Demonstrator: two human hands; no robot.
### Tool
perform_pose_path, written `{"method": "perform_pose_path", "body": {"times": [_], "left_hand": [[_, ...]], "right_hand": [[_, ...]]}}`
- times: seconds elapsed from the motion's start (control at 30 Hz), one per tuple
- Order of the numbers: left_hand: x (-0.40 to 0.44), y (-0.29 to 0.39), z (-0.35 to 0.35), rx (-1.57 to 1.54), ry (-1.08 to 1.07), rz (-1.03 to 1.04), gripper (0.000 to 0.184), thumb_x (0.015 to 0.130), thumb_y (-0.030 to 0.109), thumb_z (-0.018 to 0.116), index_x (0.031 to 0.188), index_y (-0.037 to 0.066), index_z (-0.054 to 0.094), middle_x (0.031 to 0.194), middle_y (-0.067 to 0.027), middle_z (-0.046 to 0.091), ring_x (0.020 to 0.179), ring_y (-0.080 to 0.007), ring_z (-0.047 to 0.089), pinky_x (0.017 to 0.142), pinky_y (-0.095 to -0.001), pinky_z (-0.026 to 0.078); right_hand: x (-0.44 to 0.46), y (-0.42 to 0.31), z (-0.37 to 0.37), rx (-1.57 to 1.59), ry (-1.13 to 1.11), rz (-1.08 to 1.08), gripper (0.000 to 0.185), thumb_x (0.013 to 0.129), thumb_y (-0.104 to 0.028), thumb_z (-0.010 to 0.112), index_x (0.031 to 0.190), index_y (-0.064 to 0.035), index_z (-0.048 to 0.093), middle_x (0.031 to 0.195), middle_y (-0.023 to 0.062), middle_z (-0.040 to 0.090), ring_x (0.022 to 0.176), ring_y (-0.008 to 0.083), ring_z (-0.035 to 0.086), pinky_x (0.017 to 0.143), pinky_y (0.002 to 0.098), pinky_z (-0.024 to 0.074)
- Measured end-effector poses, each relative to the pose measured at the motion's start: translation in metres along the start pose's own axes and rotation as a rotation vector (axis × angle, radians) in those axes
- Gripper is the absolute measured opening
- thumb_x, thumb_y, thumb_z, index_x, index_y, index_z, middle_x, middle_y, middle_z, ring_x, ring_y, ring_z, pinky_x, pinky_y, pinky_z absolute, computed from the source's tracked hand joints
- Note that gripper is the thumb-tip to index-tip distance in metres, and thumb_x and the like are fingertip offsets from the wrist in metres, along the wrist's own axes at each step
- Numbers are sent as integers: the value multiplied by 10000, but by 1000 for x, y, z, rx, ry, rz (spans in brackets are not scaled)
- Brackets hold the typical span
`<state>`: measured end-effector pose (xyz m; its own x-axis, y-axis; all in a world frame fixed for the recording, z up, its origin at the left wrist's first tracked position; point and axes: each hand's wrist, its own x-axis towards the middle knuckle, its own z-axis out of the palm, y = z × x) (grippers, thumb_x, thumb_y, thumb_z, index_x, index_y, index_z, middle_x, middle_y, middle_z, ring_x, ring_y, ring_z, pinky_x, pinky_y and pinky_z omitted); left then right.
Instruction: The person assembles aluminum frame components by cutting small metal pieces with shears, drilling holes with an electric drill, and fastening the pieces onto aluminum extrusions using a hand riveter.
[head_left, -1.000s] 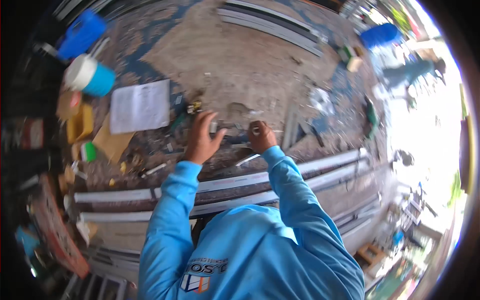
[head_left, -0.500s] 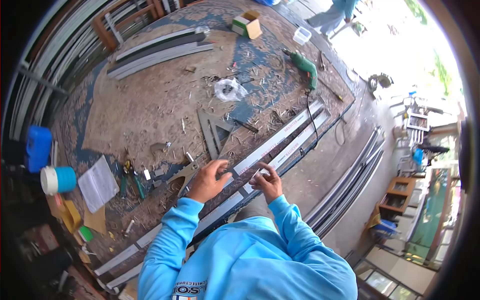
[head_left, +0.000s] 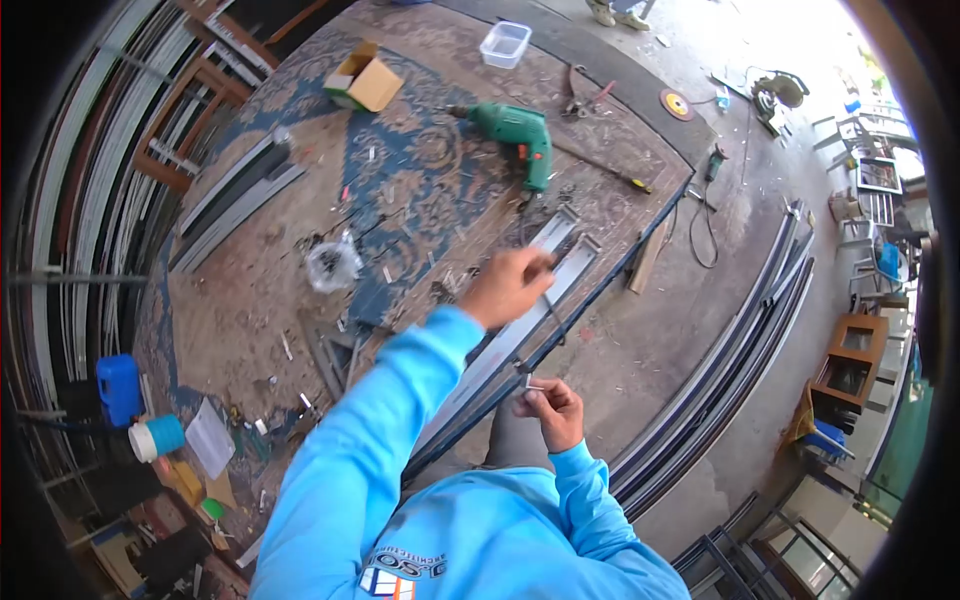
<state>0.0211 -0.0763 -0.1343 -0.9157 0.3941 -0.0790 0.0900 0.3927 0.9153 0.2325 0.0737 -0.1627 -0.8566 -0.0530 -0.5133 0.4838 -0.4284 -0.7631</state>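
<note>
My left hand (head_left: 510,287) is over the far part of two long metal profiles (head_left: 574,268) at the table edge. Its fingers are curled and blurred, so whether they grip anything is unclear. The dark cable (head_left: 553,318) of a green power drill (head_left: 515,130) passes by these fingers. The drill lies on its side beyond the profiles' far ends. Close to my body, just off the table edge, my right hand (head_left: 556,412) pinches a small pale piece (head_left: 534,386) between thumb and fingers; its exact kind is too small to make out.
Beyond the drill lie red-handled pliers (head_left: 580,95) and a clear plastic tub (head_left: 505,45). An open cardboard box (head_left: 368,82), a plastic bag (head_left: 333,264) and scattered offcuts are on the worn table covering. Long dark profiles (head_left: 745,330) lie on the floor at the right.
My left hand has reached forward and right, over the profiles toward the drill. My right hand has drawn back off the profiles, still pinching the small piece. The view has turned right.
</note>
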Motion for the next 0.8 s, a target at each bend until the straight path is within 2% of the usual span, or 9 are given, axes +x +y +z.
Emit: {"method": "perform_pose_path", "body": {"times": [0.1, 0.2, 0.37, 0.47, 0.57, 0.6, 0.63, 0.73, 0.8], "left_hand": [[138, -22, 51, 76, 4, 56, 337, 905, 241, 722, 1194, 70, 696, 940, -206, 731, 911, -311, 719, 817, -404, 558], [252, -56, 107, 263, 148, 69, 348, 925, 331, 669, 1145, 64, 705, 1034, -260, 723, 979, -413, 697, 900, -460, 544], [294, -65, 131, 266, 250, -218, 402, 847, 399, 692, 1037, 45, 705, 1050, -272, 711, 1017, -429, 682, 925, -461, 537], [257, -70, 120, 260, 336, -227, 281, 850, 279, 681, 990, 36, 670, 1013, -232, 732, 931, -375, 716, 819, -435, 569], [146, -51, 70, -181, 192, 30, 428, 968, 37, 572, 1348, 18, 376, 760, -73, 632, 664, -136, 618, 621, -323, 509], [91, -18, 37, -167, 177, 97, 429, 986, 49, 569, 1362, 25, 363, 763, -57, 634, 640, -133, 582, 599, -306, 468], [39, 3, 6, -233, 77, -52, 419, 996, 89, 560, 1362, -3, 380, 807, -145, 692, 776, -246, 693, 735, -380, 522], [-97, -8, -53, -53, -101, -265, 200, 1039, 177, 577, 1150, 16, 620, 809, -69, 645, 724, -147, 630, 683, -326, 479], [-164, -19, -66, -10, 136, -90, 195, 1021, 201, 610, 1084, 21, 650, 855, -84, 654, 765, -201, 650, 699, -360, 489]], "right_hand": [[-2, -21, -31, -242, 155, -128, 80, 963, -62, 709, 1025, -24, 677, 820, -8, 621, 722, 58, 555, 616, 234, 450], [-17, -21, -68, -318, 366, -213, 73, 993, -101, 678, 1002, -35, 651, 820, -19, 606, 717, 65, 550, 621, 243, 460], [-13, -16, -112, -213, 554, -161, 189, 1040, -231, 620, 984, -51, 609, 821, 16, 603, 690, 96, 582, 604, 274, 507], [20, -40, -96, -296, 494, -140, 199, 1018, -194, 651, 1081, -6, 640, 845, 33, 631, 695, 113, 607, 606, 292, 526], [51, -68, -63, -212, 310, -149, 218, 1002, -144, 675, 1141, 23, 650, 864, 47, 657, 697, 108, 612, 627, 274, 518], [61, -69, -53, -197, 232, -134, 233, 1004, -144, 673, 1163, 24, 651, 870, 46, 660, 702, 106, 613, 630, 274, 519], [69, -69, -39, -180, 151, -112, 248, 1005, -143, 672, 1186, 26, 651, 877, 45, 662, 707, 104, 613, 632, 273, 521], [70, -71, 7, -225, -115, -38, 233, 1005, -152, 675, 1157, 22, 654, 893, 37, 666, 735, 99, 621, 637, 266, 530], [64, -61, 37, -325, -283, 45, 230, 1006, -156, 672, 1148, 23, 654, 903, 38, 670, 758, 97, 628, 654, 271, 545]]}}
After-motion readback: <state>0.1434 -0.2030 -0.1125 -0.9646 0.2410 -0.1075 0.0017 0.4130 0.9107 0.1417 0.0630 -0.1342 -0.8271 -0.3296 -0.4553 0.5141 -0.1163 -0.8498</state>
